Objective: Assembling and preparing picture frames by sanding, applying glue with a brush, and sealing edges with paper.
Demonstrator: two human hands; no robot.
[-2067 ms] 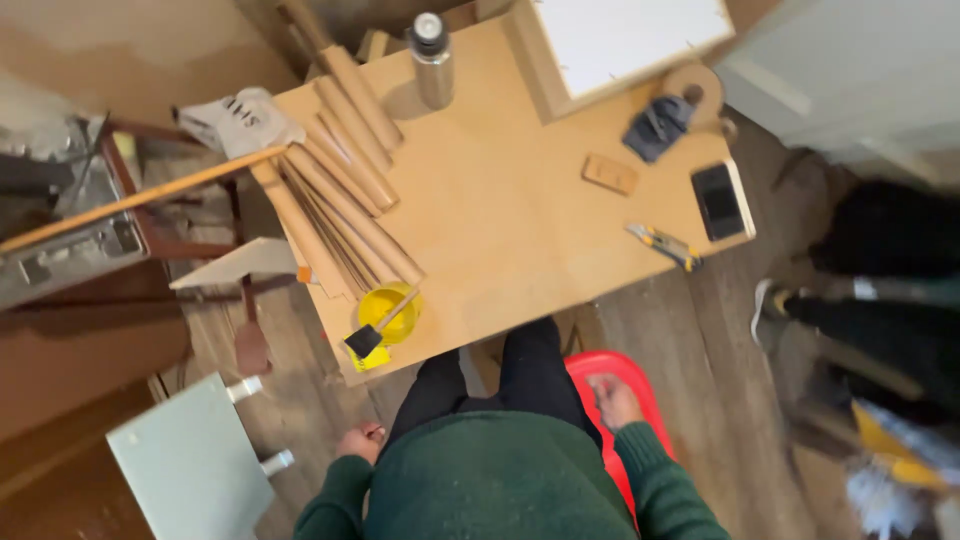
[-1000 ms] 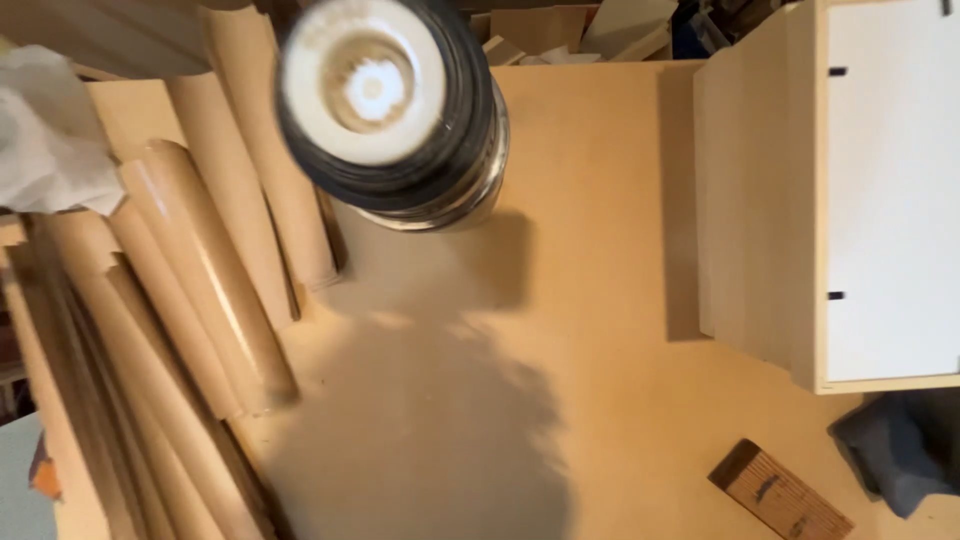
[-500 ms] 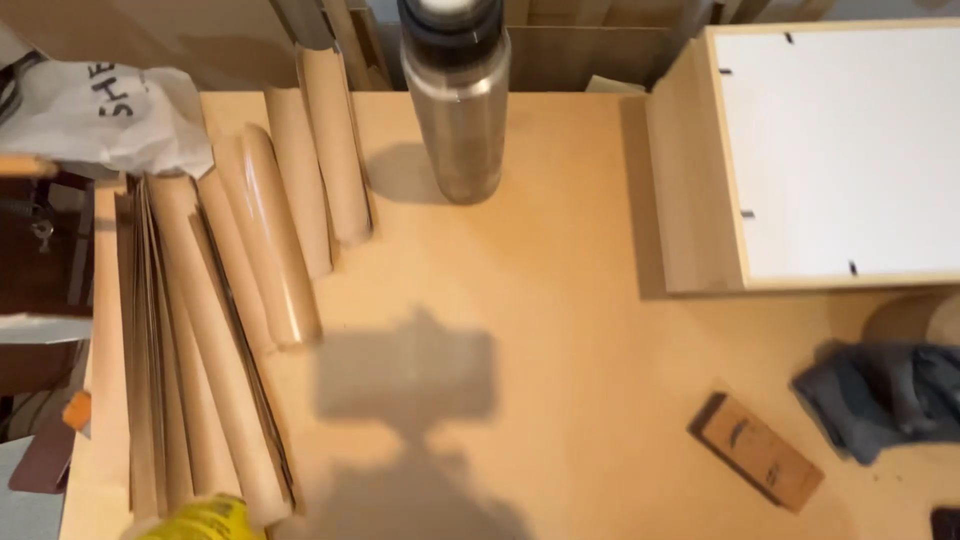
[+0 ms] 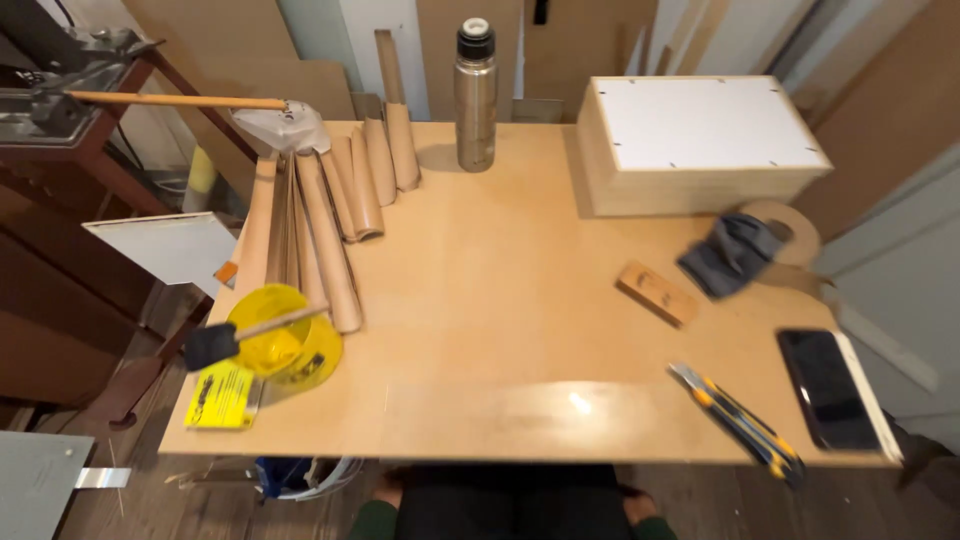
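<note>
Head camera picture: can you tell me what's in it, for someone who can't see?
A wooden table seen from above holds cardboard tubes, a metal bottle, a white-topped box, a yellow tub with a brush across it, a utility knife and a phone. The person's hands barely show below its near edge.

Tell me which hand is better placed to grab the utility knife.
Right, probably: the right hand shows below the table edge nearer the utility knife; the left hand lies across, toward the yellow tub.

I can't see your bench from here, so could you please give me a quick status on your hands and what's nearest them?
Both hands low at the table's near edge, empty. Left hand and right hand barely visible. Utility knife nearest the right hand, untouched.
</note>
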